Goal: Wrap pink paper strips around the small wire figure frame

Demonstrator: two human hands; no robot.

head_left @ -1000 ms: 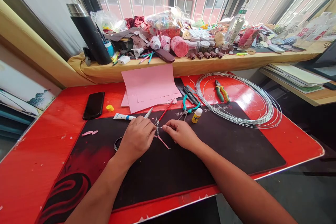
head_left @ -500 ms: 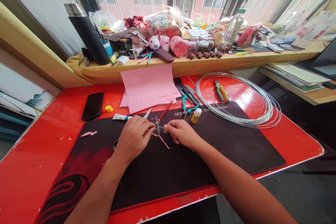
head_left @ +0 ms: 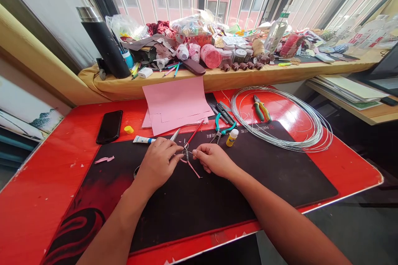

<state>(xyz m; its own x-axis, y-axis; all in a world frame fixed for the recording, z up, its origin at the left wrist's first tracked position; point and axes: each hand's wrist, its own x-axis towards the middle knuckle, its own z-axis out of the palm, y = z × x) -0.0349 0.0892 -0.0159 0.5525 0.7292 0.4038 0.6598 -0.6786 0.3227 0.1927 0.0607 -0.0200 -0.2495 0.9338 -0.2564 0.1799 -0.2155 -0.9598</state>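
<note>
My left hand [head_left: 160, 162] and my right hand [head_left: 212, 158] meet over a black desk mat [head_left: 217, 190], both pinching a small twisted wire piece [head_left: 186, 152] with a loop at its top. A thin pink paper strip [head_left: 194, 169] trails from the wire piece toward me. Each hand grips one side of the wire with thumb and fingertips. Just behind the hands lie a red-handled tool [head_left: 195, 131] and a metal blade tip [head_left: 175, 134].
On the red table [head_left: 46, 174] are pink paper sheets [head_left: 175, 101], a phone [head_left: 109, 126], a glue tube [head_left: 141, 139], teal pliers [head_left: 222, 126], a small glue bottle [head_left: 232, 137], a wire coil [head_left: 307, 132] and yellow-green pliers [head_left: 260, 107]. A cluttered sill holds a black flask [head_left: 104, 43].
Both hands stay on the wire piece with only small finger shifts; the right hand has slid slightly left. The view has tilted a little.
</note>
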